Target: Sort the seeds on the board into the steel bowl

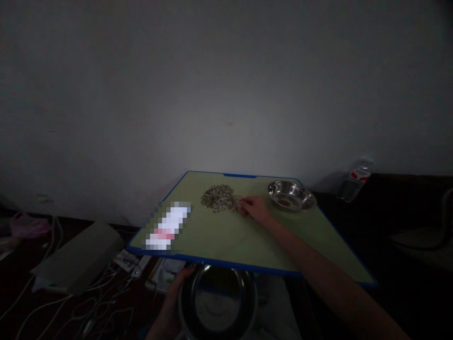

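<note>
A loose pile of small dark and pale grains or seeds (pixel 218 198) is spread on a pale green folding table (pixel 226 241) with a blue edge. At the pile's right side, my right hand (pixel 255 208) is closed on a small clear see-through piece (pixel 237 200), perhaps a cup; its exact kind is hard to make out. Below the table's front edge, my left hand (pixel 175 295) grips the left side of a shiny metal bowl (pixel 184 307). Part of that hand is in shadow. A second metal bowl (pixel 300 200) stands right of the pile, with a little something at its bottom.
A blurred-out bright panel (pixel 168 226) lies at the table's left. A plastic bottle (pixel 356 179) leans by the wall at right. On the floor at left are a grey box (pixel 83 255), tangled white cables (pixel 95 302) and a pink bag (pixel 30 225). A wall (pixel 226 94) rises behind.
</note>
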{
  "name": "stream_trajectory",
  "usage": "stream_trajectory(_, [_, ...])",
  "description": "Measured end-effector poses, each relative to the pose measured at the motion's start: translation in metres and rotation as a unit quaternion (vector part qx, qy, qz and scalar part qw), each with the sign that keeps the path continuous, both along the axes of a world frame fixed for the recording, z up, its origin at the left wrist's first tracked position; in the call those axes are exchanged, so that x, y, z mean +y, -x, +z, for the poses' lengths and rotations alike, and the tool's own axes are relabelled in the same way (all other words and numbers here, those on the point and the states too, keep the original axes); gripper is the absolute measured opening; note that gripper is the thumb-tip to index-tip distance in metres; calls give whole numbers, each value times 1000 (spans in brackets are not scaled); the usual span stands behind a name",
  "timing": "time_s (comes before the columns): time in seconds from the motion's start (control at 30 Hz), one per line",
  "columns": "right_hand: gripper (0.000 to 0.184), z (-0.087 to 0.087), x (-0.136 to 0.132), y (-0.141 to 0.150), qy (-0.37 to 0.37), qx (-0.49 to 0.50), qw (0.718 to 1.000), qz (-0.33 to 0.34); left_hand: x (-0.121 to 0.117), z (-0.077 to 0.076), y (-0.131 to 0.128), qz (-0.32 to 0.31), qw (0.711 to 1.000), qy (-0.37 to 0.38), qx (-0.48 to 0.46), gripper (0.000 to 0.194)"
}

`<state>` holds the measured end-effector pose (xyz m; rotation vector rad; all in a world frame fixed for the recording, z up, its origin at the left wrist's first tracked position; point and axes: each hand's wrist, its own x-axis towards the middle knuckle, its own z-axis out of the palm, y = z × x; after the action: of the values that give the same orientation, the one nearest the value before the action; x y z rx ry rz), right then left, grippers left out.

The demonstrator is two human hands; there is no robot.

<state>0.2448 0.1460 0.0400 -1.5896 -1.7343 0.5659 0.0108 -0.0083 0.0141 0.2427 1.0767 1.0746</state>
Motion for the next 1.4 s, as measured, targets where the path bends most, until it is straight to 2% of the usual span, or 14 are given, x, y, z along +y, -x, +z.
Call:
stream_trajectory(0.17, [27,3,-3,0,-33,-18,999,21,0,-1,0,-2,1000,7,-11,14])
stream_trajectory(0.43, [28,10,-8,0,-53,-75,995,25,2,-11,3,-13,1000,-5,-22,11])
stream_trajectory(0.6, [28,11,-8,-1,-57,-83,995,28,3,-14,5,1,1000,-5,5,9])
stream_trajectory(0.77, [28,9,-7,-2,-63,-80,994,40,1,-10,4,1,1000,-22,-3,10])
stream_trajectory(0.93, [29,10,-9,-3,-76,-99,990,59,2,-7,4,-22,999,6,-27,12])
stream_trajectory(1.17, [30,10,-12,-1,-146,-173,970,87,2,-10,5,-15,999,-16,-26,11])
stream_trajectory(1.4, [32,7,-16,6,-148,-244,953,100,1,-16,8,-34,999,-25,-28,13])
